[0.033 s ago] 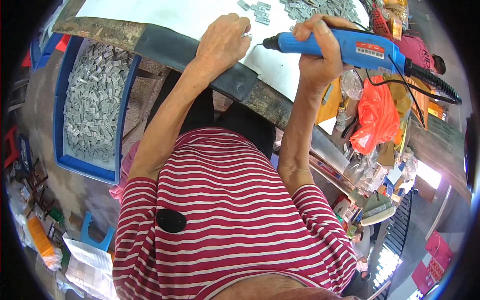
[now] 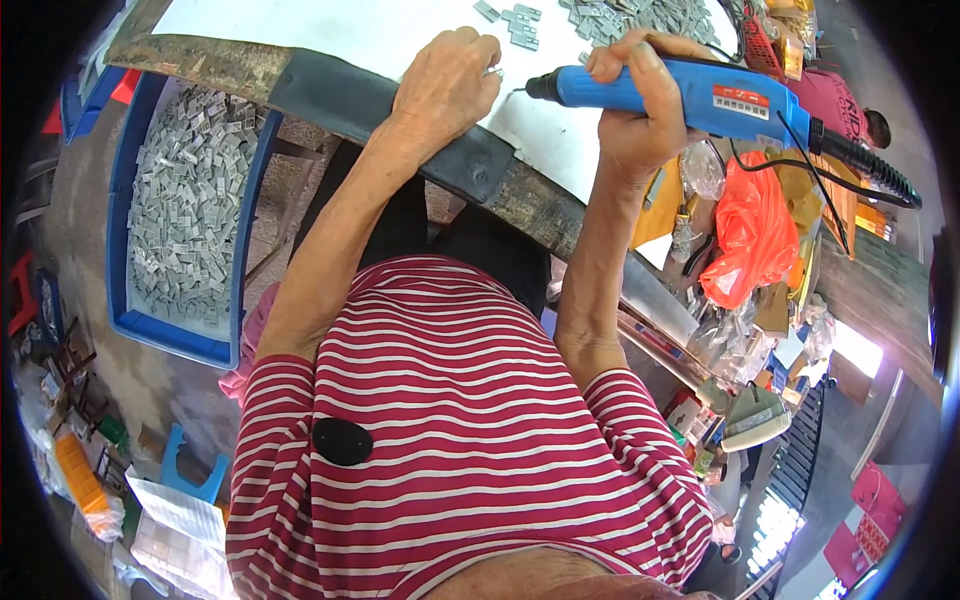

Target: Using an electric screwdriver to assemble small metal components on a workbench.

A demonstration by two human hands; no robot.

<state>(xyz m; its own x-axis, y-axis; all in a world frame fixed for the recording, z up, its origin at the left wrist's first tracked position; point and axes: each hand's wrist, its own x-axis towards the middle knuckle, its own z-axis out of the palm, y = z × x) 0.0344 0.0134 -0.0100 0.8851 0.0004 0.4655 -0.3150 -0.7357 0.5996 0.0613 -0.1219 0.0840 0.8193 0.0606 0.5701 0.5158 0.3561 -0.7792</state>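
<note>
My right hand [image 2: 645,115] is wrapped round a blue electric screwdriver [image 2: 600,88], held almost level, its bit pointing left. Just left of the bit's tip, my left hand [image 2: 448,82] is closed in a pinch over the table's near edge. A small metal piece [image 2: 494,71] peeks out at its fingertips; most of it is hidden. The bit and the piece look slightly apart. Beyond my hands, several small grey metal pieces [image 2: 521,28] lie on the white sheet [image 2: 350,38], beside a larger heap of grey pieces [image 2: 650,18].
A blue tray [image 2: 252,215] full of grey metal pieces stands left of the table. A black cord [image 2: 870,185] trails from the screwdriver's rear. A red plastic bag [image 2: 750,235] and mixed clutter lie to the right. Another person [image 2: 835,100] is at the far right.
</note>
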